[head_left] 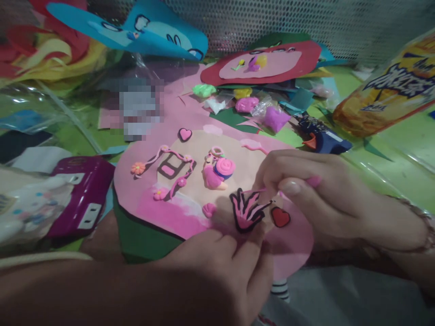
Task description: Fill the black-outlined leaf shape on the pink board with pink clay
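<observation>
A pink paper cutout (149,181) with a cream centre lies before me, decorated with modelling clay. My right hand (306,194) pinches a thin strand of pink clay (253,190) over it; a pink bit (314,181) shows behind the thumb. Below the strand is a pink branching shape (246,213) with black outlines. My left hand (234,258) is curled at the cutout's near edge, a fingertip touching that shape's lower right side. Beside it sits a red heart (280,217). A pink snail (217,172), a small pink heart (185,134) and flowered strands (181,181) lie further left.
Behind the cutout lie several clay lumps in wrappers (277,118) and a red paper piece (210,74). A yellow bottle (390,86) lies tilted at the right. At left are a purple package (83,194), plastic bags and coloured paper. A mesh panel (272,18) stands behind.
</observation>
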`<act>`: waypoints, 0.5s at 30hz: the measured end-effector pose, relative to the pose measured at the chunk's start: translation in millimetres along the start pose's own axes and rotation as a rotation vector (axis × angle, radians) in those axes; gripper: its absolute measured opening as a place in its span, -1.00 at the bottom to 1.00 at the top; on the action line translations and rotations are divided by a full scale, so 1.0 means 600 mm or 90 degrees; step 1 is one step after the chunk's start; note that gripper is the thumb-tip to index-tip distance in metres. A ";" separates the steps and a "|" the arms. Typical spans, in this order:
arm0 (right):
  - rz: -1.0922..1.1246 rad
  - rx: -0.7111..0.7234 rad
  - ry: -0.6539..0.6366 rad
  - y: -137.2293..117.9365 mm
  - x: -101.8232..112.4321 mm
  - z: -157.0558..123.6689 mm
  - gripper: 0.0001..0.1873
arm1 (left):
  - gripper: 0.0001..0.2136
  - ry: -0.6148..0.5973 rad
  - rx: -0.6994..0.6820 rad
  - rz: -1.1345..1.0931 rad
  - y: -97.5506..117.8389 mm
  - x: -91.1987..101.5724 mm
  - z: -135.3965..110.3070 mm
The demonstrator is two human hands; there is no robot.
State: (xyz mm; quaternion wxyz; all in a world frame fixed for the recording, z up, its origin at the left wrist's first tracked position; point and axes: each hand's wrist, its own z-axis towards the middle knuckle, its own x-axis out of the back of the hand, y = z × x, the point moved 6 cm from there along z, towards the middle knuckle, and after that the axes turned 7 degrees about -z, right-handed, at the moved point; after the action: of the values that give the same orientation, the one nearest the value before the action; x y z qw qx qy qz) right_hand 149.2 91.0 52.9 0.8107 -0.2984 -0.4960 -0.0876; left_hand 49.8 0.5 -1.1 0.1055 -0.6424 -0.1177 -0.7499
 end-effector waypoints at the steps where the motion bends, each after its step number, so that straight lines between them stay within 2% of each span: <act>1: -0.002 0.008 -0.009 0.000 -0.003 0.001 -0.65 | -0.61 0.003 0.001 -0.001 -0.001 0.001 0.001; 15: -0.015 0.014 -0.015 -0.003 -0.003 -0.002 -0.67 | -0.60 0.009 0.007 0.015 -0.001 0.004 0.002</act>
State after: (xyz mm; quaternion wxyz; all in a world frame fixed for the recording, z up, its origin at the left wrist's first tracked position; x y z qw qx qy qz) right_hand 148.7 88.7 51.4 0.8068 -0.2849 -0.5101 -0.0880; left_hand 50.5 1.2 1.5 0.1190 -0.6377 -0.1134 -0.7525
